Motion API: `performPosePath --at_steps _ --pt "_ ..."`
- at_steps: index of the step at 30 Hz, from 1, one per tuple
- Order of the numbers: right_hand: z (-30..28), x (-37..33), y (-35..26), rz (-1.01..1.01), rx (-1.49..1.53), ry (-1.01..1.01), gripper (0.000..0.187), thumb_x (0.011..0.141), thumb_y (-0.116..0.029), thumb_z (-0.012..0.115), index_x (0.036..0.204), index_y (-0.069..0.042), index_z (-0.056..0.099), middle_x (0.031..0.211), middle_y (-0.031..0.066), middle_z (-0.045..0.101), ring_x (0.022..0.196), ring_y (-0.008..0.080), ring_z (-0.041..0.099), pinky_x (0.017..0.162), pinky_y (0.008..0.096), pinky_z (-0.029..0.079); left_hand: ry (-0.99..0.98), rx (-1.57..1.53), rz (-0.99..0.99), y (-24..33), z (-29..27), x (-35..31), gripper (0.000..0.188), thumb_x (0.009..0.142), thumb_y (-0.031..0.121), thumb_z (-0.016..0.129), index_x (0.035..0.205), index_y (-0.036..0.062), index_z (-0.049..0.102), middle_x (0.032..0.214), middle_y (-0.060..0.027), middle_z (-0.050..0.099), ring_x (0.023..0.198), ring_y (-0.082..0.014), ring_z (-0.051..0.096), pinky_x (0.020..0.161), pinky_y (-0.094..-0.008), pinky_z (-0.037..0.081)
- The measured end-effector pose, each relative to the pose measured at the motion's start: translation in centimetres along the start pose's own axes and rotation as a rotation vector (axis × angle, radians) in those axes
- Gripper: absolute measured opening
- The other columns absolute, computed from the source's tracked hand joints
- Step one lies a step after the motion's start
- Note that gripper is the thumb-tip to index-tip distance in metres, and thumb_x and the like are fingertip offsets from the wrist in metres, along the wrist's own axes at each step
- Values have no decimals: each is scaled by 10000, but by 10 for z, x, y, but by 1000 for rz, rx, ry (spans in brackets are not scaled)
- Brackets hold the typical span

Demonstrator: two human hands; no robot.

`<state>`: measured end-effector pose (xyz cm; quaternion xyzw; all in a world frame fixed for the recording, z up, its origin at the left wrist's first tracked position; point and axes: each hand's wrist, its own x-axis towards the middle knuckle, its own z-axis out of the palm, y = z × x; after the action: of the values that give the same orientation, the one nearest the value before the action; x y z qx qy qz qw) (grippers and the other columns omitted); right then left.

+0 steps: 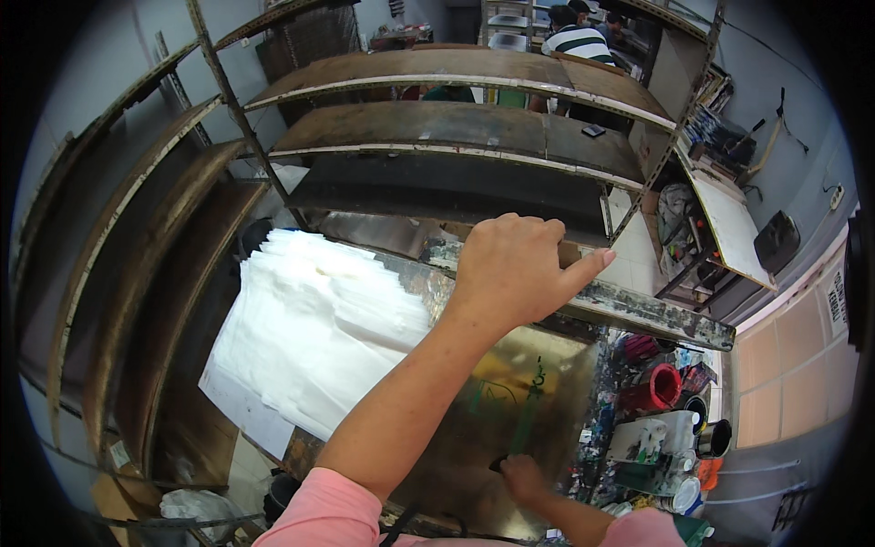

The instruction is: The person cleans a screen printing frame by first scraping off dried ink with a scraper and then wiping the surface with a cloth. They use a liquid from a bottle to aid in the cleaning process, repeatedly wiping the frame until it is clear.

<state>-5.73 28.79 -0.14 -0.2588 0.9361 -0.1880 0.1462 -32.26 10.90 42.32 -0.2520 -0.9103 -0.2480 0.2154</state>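
Note:
My left hand (510,264) reaches over the far side of the work table, near a paint-stained bar (670,319). Its fingers curl down out of sight and the thumb sticks out to the right; what they grip is hidden. Below the arm lies a yellowish printing screen (456,456) with green ink marks (492,394) and a green streak. At the near end of that streak my right hand (526,480) is closed on a small dark squeegee-like tool (498,464), mostly covered by the fingers. A tall stack of thin white sheets (310,328) stands left of my left forearm.
Metal-framed shelves (437,123) stand ahead, with more curved-looking shelves (137,301) at the left. Right of the screen crowd ink pots, among them a red container (661,385) and a white jug (674,428). A person in a striped shirt (581,43) is at the far back.

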Motion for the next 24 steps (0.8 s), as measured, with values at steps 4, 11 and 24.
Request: performPosePath --at_steps 4,11,24 --pt "-30 82 69 303 -149 175 242 964 -195 553 1075 -33 693 1084 189 686 1050 314 657 930 452 504 -33 23 -5 2 -2 1 727 921 685 553 795 -6 742 791 -210 719 821 -378 707 782 -473 555" --pt "-107 200 153 404 -135 335 249 974 -221 553 967 -21 702 1015 221 700 951 389 681 823 486 549 -66 25 -74 2 0 0 726 895 727 556 815 26 729 848 -168 726 889 -360 687 808 -470 519" --pt "34 -7 3 -193 -8 465 338 872 -123 577 1186 -26 653 1158 214 669 1082 380 653 966 517 510 59 22 6 -3 5 0 715 906 686 570 786 3 746 766 -203 713 812 -375 715 751 -473 561"
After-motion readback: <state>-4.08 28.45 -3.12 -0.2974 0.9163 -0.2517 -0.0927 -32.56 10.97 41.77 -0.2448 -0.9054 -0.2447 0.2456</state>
